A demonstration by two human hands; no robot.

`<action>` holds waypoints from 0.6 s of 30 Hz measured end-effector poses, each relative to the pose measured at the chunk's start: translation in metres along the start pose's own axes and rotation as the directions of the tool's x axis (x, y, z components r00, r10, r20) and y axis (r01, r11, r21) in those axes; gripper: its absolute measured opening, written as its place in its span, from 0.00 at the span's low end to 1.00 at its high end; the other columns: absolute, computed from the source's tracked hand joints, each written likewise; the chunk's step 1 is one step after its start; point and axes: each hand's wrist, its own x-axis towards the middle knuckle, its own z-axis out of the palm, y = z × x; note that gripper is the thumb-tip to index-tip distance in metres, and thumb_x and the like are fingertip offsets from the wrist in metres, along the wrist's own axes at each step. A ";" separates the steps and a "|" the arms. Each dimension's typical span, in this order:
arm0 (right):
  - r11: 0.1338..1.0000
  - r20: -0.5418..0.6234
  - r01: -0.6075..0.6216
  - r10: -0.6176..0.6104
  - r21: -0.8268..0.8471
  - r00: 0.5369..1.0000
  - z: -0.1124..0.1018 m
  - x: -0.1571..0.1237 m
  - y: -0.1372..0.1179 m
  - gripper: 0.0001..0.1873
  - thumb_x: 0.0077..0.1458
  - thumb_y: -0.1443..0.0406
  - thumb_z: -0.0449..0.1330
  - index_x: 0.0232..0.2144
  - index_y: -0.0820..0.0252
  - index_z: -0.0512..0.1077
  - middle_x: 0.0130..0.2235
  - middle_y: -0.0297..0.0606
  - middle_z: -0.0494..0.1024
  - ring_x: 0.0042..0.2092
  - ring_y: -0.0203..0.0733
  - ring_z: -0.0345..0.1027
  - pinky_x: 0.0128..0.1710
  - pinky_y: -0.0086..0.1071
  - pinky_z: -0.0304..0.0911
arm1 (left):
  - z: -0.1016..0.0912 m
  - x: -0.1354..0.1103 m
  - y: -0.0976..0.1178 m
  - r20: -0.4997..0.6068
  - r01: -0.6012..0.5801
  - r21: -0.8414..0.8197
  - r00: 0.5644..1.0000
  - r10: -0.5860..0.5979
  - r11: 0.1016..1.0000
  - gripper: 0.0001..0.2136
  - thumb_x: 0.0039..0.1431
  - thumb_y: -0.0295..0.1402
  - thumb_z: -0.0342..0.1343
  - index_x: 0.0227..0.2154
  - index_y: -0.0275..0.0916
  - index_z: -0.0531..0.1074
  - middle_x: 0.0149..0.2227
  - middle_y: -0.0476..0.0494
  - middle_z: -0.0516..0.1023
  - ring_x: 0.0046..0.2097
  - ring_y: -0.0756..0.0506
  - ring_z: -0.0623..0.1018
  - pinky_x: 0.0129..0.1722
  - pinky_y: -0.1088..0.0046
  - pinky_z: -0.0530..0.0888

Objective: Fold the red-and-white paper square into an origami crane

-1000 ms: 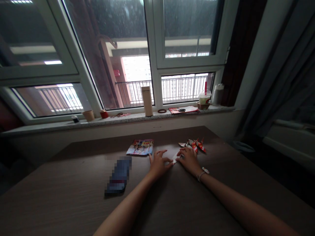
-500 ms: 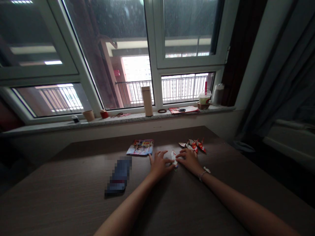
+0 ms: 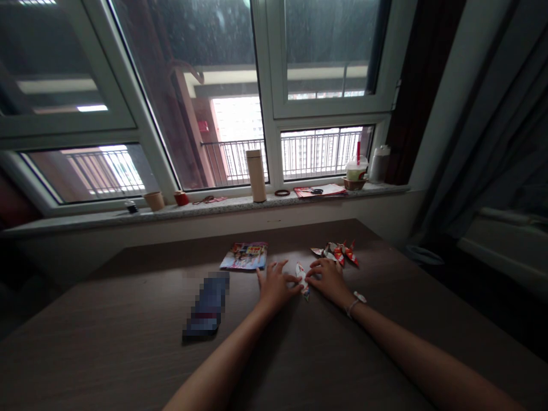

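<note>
A narrow piece of folded paper (image 3: 301, 272), white with coloured print near its lower tip, lies on the table between my hands. My left hand (image 3: 276, 286) pinches its left edge with thumb and forefinger, the other fingers spread away. From the other side, the fingertips of my right hand (image 3: 329, 279) grip the paper's right edge, the fingers curled. Just beyond my right hand sit several red-and-white folded paper cranes (image 3: 339, 253), partly hidden by it. A stack of printed square paper (image 3: 245, 257) lies beyond my left hand.
A dark pixelated object (image 3: 209, 306) lies on the brown table (image 3: 107, 319) to the left. Along the windowsill (image 3: 205, 207) stand a tall beige bottle (image 3: 256, 177), a paper cup (image 3: 154, 200), scissors (image 3: 315, 190) on red papers and a drink cup with a red straw (image 3: 356, 169).
My left hand has shifted slightly left, and the folded paper has tilted a little, its top tip moving left. My right hand has hardly moved.
</note>
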 end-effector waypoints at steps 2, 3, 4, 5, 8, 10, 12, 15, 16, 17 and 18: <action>1.000 -0.002 0.003 -0.003 -0.003 1.000 -0.001 -0.001 -0.001 0.08 0.53 0.57 0.62 0.30 0.49 0.80 0.46 0.37 0.77 0.55 0.51 0.61 0.60 0.52 0.43 | -0.001 0.000 0.000 0.017 0.018 0.011 1.000 -0.018 1.000 0.13 0.53 0.52 0.60 0.41 0.62 0.79 0.66 0.54 0.60 0.66 0.31 0.56 0.62 0.32 0.38; 1.000 -0.003 0.004 -0.004 -0.004 1.000 -0.001 -0.001 -0.001 0.08 0.53 0.57 0.62 0.30 0.49 0.80 0.45 0.37 0.77 0.55 0.51 0.61 0.60 0.52 0.43 | -0.002 -0.001 0.000 0.019 0.023 0.017 1.000 -0.023 1.000 0.14 0.53 0.52 0.60 0.42 0.62 0.78 0.66 0.54 0.59 0.66 0.31 0.55 0.62 0.33 0.38; 1.000 -0.003 0.004 -0.004 -0.004 1.000 -0.001 -0.002 -0.001 0.08 0.53 0.57 0.62 0.30 0.49 0.80 0.45 0.37 0.77 0.54 0.52 0.61 0.59 0.52 0.42 | -0.001 -0.001 0.000 0.018 0.025 0.024 1.000 -0.026 0.999 0.15 0.53 0.53 0.59 0.44 0.63 0.78 0.66 0.53 0.59 0.66 0.31 0.55 0.62 0.33 0.38; 1.000 -0.004 0.005 -0.005 -0.003 1.000 -0.001 -0.002 -0.001 0.08 0.53 0.57 0.61 0.30 0.49 0.80 0.45 0.37 0.77 0.54 0.52 0.61 0.59 0.52 0.42 | -0.001 -0.001 0.000 0.011 0.024 0.032 1.000 -0.024 0.999 0.16 0.53 0.53 0.59 0.45 0.64 0.77 0.66 0.52 0.59 0.66 0.30 0.55 0.62 0.32 0.38; 1.000 -0.012 0.009 -0.009 0.002 1.000 0.000 -0.003 -0.001 0.08 0.53 0.57 0.61 0.30 0.49 0.80 0.44 0.37 0.77 0.54 0.52 0.61 0.58 0.52 0.43 | 0.002 -0.002 -0.002 -0.031 -0.001 0.058 1.000 0.003 0.998 0.17 0.53 0.53 0.59 0.46 0.66 0.75 0.66 0.51 0.60 0.66 0.30 0.56 0.61 0.30 0.38; 1.000 -0.014 0.017 -0.017 0.004 1.000 0.001 -0.003 -0.001 0.08 0.53 0.57 0.61 0.30 0.49 0.80 0.44 0.38 0.77 0.54 0.52 0.61 0.58 0.52 0.43 | 0.004 -0.002 -0.002 -0.051 -0.021 0.064 0.998 0.024 0.998 0.16 0.53 0.52 0.60 0.46 0.66 0.75 0.66 0.51 0.60 0.66 0.31 0.56 0.61 0.30 0.38; 1.000 -0.008 0.021 -0.021 0.007 1.000 0.001 -0.002 0.000 0.08 0.53 0.57 0.61 0.30 0.49 0.80 0.45 0.37 0.76 0.54 0.51 0.61 0.59 0.52 0.43 | 0.006 -0.002 -0.002 -0.052 -0.044 0.061 0.998 0.047 0.997 0.16 0.54 0.51 0.60 0.47 0.66 0.75 0.67 0.51 0.59 0.66 0.31 0.56 0.61 0.30 0.38; 1.000 0.012 0.003 -0.003 0.012 1.000 0.002 -0.003 0.003 0.08 0.52 0.55 0.62 0.31 0.46 0.81 0.46 0.36 0.76 0.54 0.51 0.61 0.60 0.53 0.41 | 0.005 -0.001 -0.002 -0.037 -0.080 0.055 0.996 0.082 0.995 0.14 0.57 0.51 0.57 0.47 0.67 0.74 0.67 0.53 0.57 0.66 0.31 0.55 0.61 0.30 0.38; 1.000 0.019 -0.001 0.001 0.013 1.000 0.002 -0.003 0.004 0.09 0.52 0.54 0.63 0.31 0.46 0.81 0.46 0.36 0.76 0.54 0.52 0.62 0.60 0.54 0.41 | 0.005 -0.001 -0.002 -0.030 -0.084 0.054 0.996 0.085 0.995 0.14 0.57 0.51 0.56 0.47 0.68 0.74 0.68 0.54 0.56 0.66 0.31 0.55 0.61 0.30 0.37; 1.000 0.025 -0.001 0.000 0.014 1.000 0.002 -0.003 0.004 0.09 0.51 0.53 0.63 0.32 0.45 0.81 0.46 0.36 0.76 0.54 0.52 0.62 0.60 0.55 0.40 | 0.004 -0.001 -0.002 -0.019 -0.079 0.053 0.997 0.080 0.995 0.14 0.57 0.52 0.56 0.47 0.68 0.74 0.68 0.54 0.56 0.67 0.31 0.55 0.61 0.30 0.37; 1.000 0.029 0.003 -0.003 0.016 1.000 0.002 -0.004 0.005 0.09 0.51 0.53 0.64 0.32 0.45 0.81 0.46 0.36 0.77 0.54 0.52 0.62 0.60 0.55 0.40 | 0.003 0.000 -0.002 -0.008 -0.067 0.053 0.998 0.068 0.996 0.15 0.57 0.53 0.55 0.47 0.68 0.74 0.68 0.55 0.56 0.67 0.30 0.54 0.61 0.30 0.37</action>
